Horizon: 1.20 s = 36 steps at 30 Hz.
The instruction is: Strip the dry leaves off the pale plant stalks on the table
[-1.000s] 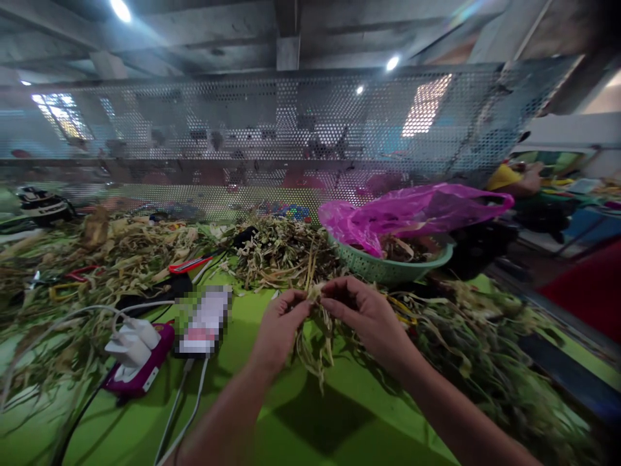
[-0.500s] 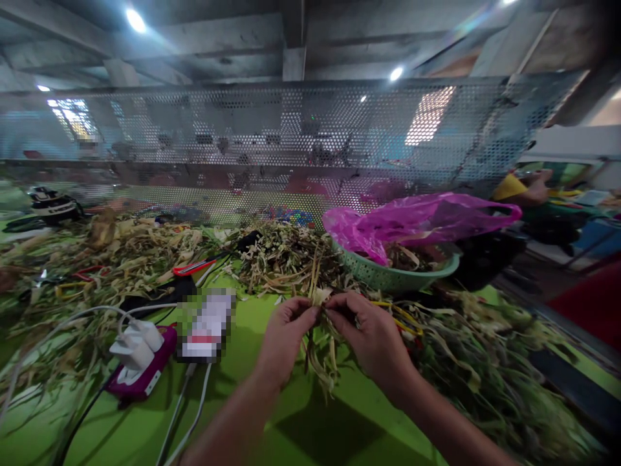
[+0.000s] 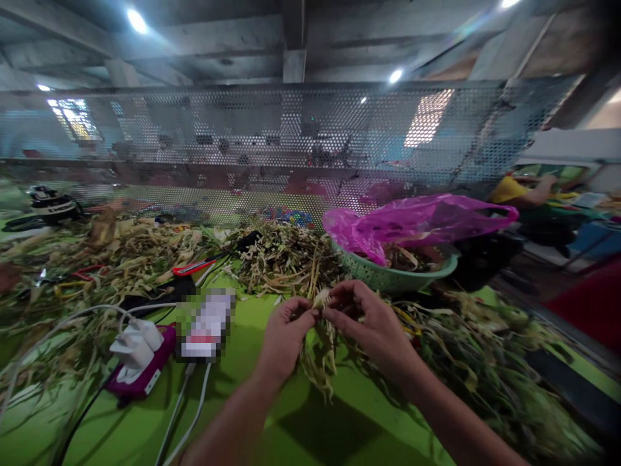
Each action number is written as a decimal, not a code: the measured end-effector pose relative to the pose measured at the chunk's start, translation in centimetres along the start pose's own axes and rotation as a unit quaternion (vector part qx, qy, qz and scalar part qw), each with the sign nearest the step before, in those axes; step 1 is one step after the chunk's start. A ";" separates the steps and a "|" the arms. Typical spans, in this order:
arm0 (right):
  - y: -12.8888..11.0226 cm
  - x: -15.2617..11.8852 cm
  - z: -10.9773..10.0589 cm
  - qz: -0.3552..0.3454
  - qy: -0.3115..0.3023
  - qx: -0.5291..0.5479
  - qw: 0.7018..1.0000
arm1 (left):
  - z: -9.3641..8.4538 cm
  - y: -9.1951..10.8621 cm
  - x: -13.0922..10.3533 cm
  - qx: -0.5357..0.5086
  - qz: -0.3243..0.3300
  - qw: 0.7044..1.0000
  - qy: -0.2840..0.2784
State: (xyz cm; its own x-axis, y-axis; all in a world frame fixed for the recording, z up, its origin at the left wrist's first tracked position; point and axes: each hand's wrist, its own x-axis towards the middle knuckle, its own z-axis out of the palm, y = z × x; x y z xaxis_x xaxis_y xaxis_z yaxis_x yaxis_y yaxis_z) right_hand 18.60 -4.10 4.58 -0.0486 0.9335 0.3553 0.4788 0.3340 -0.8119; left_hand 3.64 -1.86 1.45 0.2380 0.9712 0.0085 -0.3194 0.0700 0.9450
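Observation:
Over the green tabletop, my left hand [image 3: 290, 333] is closed in a pinch on a withered, pale green plant [image 3: 320, 366]. Its limp leaves dangle below my fingers, and a paler knob shows between the two hands. From the other side my right hand [image 3: 366, 323] meets the same plant, thumb and fingertips curled at the pale knob. Just beyond the hands lies a heap of short dried plant pieces [image 3: 286, 259]. Long withered stalks [image 3: 485, 362] are piled to the right of my right hand.
A green basket [image 3: 398, 277] with a magenta plastic bag [image 3: 417, 223] stands behind at the right. On the left are a blurred-out phone [image 3: 207, 323], a purple power strip [image 3: 143, 382] with white chargers, a red cutter knife [image 3: 194, 266] and more dried plants [image 3: 140, 243]. A perforated metal screen [image 3: 242, 139] rises behind.
The fingers of my right hand have lifted and spread slightly at the plant's top. My left hand keeps its pinch in nearly the same place.

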 end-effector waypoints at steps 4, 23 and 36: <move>0.2 0.3 0.2 0.014 -0.011 0.041 0.999 | 0.2 0.3 -0.2 0.089 0.056 0.994 -0.016; 0.1 0.0 1.2 -0.002 0.099 -0.078 0.992 | 0.3 0.7 -0.1 0.028 0.050 0.998 -0.006; 1.1 -0.6 -6.4 0.042 0.037 -0.112 0.992 | -1.7 1.3 0.6 -0.088 0.018 0.994 0.054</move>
State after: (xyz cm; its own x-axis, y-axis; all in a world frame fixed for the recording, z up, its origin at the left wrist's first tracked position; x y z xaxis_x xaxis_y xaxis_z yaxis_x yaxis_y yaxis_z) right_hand 24.78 -5.13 6.40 0.0594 0.9418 0.3310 0.6611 0.2113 -0.7199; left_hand 1.76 -0.80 2.15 0.1268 0.9919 -0.0026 -0.4844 0.0642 0.8725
